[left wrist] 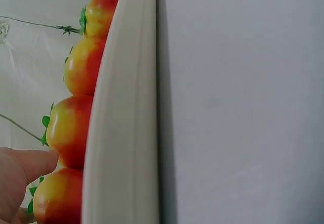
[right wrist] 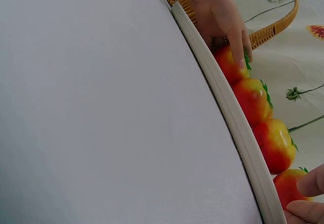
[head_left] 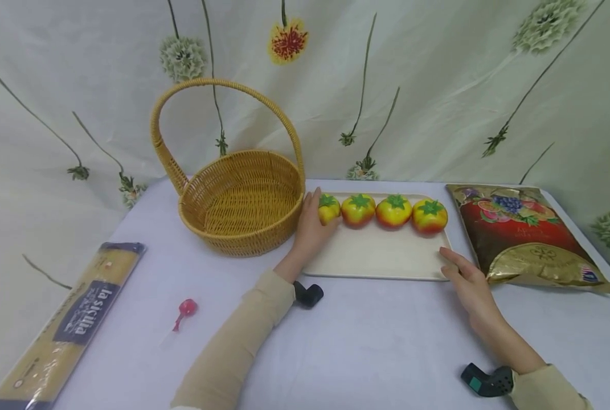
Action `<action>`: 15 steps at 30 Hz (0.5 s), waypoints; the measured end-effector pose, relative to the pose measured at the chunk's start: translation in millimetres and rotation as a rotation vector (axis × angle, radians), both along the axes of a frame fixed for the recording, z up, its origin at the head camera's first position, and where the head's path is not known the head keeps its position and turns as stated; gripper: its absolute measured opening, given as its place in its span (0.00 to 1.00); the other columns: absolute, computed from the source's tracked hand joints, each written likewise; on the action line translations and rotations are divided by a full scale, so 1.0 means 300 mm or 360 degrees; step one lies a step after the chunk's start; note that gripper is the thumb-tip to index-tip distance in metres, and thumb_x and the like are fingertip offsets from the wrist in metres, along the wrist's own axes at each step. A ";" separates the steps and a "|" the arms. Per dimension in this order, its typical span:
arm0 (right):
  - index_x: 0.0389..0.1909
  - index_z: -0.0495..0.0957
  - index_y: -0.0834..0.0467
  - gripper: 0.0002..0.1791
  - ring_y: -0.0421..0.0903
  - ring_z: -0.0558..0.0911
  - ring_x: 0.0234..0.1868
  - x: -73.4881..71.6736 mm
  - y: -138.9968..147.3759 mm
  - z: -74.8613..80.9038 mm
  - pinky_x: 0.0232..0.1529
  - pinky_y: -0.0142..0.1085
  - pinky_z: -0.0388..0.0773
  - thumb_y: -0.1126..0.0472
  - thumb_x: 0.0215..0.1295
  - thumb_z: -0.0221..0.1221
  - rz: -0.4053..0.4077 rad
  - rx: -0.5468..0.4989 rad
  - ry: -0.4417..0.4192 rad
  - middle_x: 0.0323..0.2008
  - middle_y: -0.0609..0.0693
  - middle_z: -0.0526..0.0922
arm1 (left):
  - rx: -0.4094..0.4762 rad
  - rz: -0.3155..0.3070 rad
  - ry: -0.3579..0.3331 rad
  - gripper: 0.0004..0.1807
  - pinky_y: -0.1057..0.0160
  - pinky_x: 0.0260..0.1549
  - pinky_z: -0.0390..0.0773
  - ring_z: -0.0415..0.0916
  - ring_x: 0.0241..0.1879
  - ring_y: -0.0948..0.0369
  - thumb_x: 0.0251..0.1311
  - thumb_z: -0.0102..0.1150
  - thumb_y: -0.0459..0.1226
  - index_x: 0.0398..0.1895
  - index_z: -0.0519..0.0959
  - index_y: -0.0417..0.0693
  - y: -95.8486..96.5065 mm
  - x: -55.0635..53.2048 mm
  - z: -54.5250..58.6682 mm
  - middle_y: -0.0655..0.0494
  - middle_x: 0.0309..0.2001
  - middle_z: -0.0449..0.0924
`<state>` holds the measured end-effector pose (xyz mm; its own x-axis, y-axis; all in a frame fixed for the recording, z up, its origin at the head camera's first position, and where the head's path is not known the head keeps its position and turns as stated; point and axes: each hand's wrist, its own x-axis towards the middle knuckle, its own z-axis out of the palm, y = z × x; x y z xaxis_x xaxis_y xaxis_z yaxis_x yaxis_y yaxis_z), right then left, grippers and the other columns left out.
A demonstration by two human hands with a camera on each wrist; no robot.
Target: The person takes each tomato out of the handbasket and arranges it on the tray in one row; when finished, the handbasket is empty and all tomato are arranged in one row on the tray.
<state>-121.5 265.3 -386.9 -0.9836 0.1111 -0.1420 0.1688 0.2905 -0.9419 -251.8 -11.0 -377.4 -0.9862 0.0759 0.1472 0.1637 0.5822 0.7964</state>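
Observation:
On a cream tray (head_left: 376,256) stand several yellow-red tomatoes with green leafy tops, in a row along the far side. My left hand (head_left: 310,230) grips the leftmost tomato (head_left: 328,212), its thumb across the front and its fingers around the left side; part of the fruit is hidden. The right wrist view also has this left hand (right wrist: 220,21) over the end tomato (right wrist: 230,64). At the tray's right edge is my right hand (head_left: 473,293), fingers extended with the tips right at the rim. The rightmost tomato (head_left: 430,219) sits farther back from it.
Left of the tray stands a wicker basket (head_left: 243,246) with a tall handle. A red and gold bag (head_left: 530,239) lies at the right. On the left are a pasta pack (head_left: 74,319) and a small pink wrapped lollipop (head_left: 187,307). Flowered cloth (head_left: 428,102) hangs behind.

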 end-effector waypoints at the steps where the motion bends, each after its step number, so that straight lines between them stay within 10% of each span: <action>1: 0.70 0.52 0.64 0.29 0.55 0.41 0.70 0.001 0.000 -0.001 0.65 0.55 0.41 0.59 0.73 0.43 0.0002 0.0001 -0.0002 0.70 0.59 0.50 | -0.0013 0.0000 0.0011 0.45 0.53 0.64 0.47 0.41 0.70 0.50 0.58 0.62 0.41 0.74 0.48 0.49 0.001 0.004 -0.001 0.43 0.72 0.41; 15: 0.70 0.52 0.64 0.29 0.55 0.41 0.70 0.001 0.000 0.002 0.64 0.56 0.42 0.57 0.73 0.42 0.0018 0.0019 0.0003 0.71 0.59 0.50 | -0.0300 -0.0387 0.0166 0.48 0.50 0.64 0.43 0.27 0.70 0.52 0.60 0.59 0.47 0.74 0.40 0.44 0.026 0.188 0.057 0.44 0.73 0.32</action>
<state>-121.2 265.2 -386.2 -0.9851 0.1014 -0.1390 0.1637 0.3037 -0.9386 -195.3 -3.2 -360.3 -0.9161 0.3430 0.2075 0.3912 0.6514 0.6501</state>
